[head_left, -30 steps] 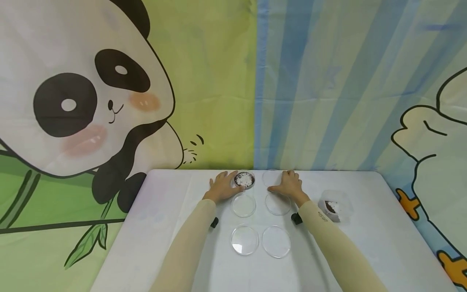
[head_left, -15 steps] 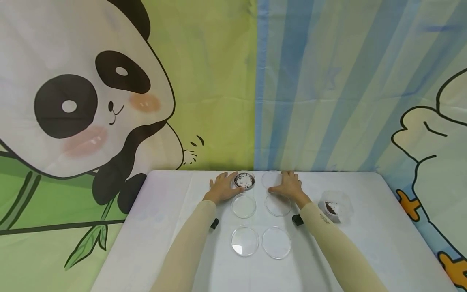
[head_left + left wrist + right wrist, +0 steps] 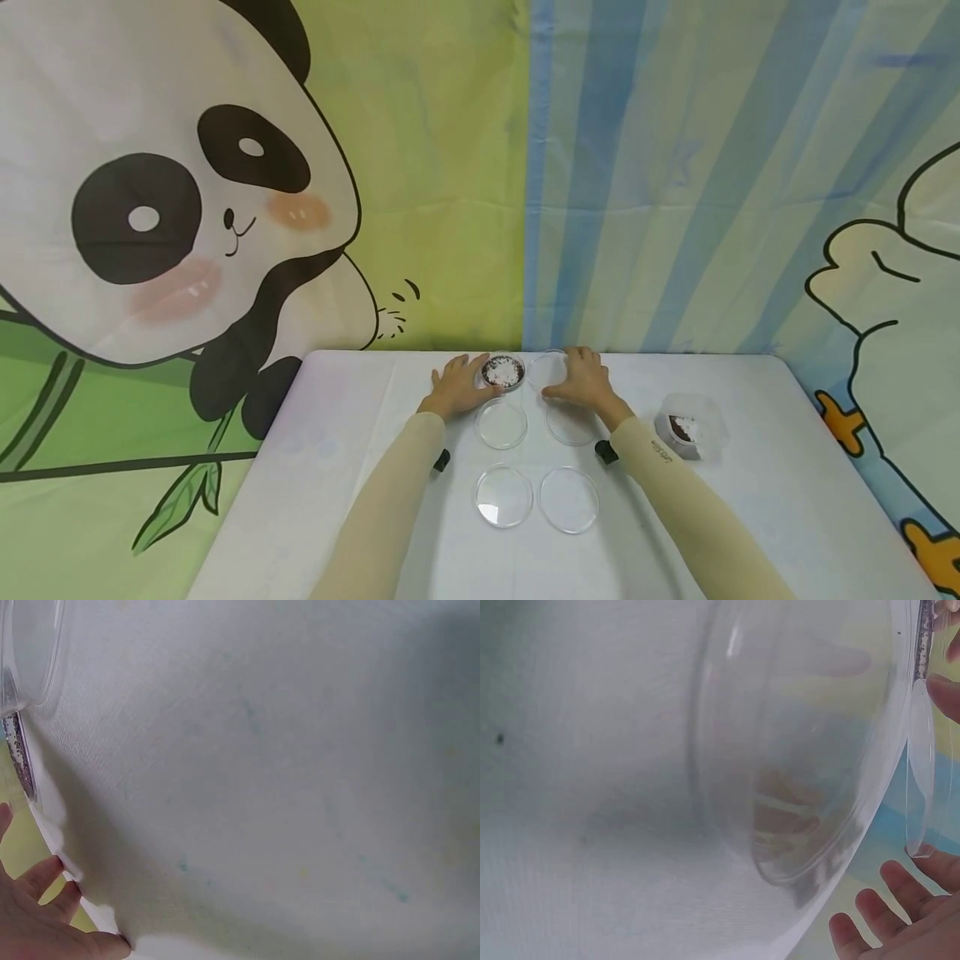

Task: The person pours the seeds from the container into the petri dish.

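Note:
A round clear petri dish [image 3: 503,372] filled with dark soil and white grains lies near the table's far edge. My left hand [image 3: 453,387] grips it from the left, thumb at its near side and index finger at its far side. Just right of it, my right hand [image 3: 587,385] holds an empty clear petri dish [image 3: 546,370] between thumb and fingers. The right wrist view shows a fingertip [image 3: 922,851] at that clear dish's rim, edge-on beside the soil-filled one [image 3: 923,652]. In the left wrist view, the other left fingers [image 3: 49,877] are spread near the table edge.
Nearer me on the white table [image 3: 337,483] lie several flat clear dishes, including one behind the left [image 3: 501,423], one partly under the right wrist [image 3: 572,423] and a front pair [image 3: 503,495]. A clear tub [image 3: 690,425] with soil and white material stands at right.
My right hand has slid left with the clear petri dish, bringing it closer to the soil-filled one. The left hand has stayed in place.

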{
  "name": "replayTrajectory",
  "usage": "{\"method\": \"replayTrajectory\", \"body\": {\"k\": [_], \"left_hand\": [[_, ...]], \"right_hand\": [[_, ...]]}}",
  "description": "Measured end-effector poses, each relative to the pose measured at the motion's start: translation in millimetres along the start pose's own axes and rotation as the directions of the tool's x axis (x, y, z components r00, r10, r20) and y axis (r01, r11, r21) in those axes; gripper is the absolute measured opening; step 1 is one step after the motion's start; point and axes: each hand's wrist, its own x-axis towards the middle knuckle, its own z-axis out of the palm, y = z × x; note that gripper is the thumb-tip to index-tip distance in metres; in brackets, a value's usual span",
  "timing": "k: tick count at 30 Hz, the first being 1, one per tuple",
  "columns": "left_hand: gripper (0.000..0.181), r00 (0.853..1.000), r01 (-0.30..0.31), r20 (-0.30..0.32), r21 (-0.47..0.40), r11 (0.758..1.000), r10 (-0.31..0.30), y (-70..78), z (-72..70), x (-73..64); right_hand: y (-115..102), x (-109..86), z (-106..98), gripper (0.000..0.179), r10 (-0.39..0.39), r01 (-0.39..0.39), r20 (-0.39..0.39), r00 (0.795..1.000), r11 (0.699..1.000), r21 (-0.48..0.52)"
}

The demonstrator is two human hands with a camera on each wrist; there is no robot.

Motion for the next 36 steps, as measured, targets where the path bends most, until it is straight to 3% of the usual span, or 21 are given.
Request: {"method": "replayTrajectory", "body": {"k": [9,16,26,36], "left_hand": [[0.083,1.000,0.008,0.002,0.007,1.000,-0.008,2.4,-1.1,-2.4],[0.084,1.000,0.001,-0.003,0.001,1.000,-0.001,2.5,-2.7,-3.6],[0.083,1.000,0.003,-0.002,0.002,1.000,-0.003,2.5,-4.4,-5.4],[0.084,1.000,0.006,0.009,0.003,1.000,-0.006,-1.4,-0.5,-0.7]], "right_hand": [[-5.4,-3.2,-3.2,0.100,-0.028,0.028,-0.007,1.000,1.000,0.012],[-5.5,0.0,-4.6,0.097,-0.094,0.094,-0.047,0.994,0.995,-0.014],[-17.8,1.7,-7.8,0.098,-0.150,0.153,-0.077,0.986,0.988,0.034],[-33.7,7.9,-2.6,0.097,-0.190,0.195,-0.047,0.981,0.960,0.201]]}}
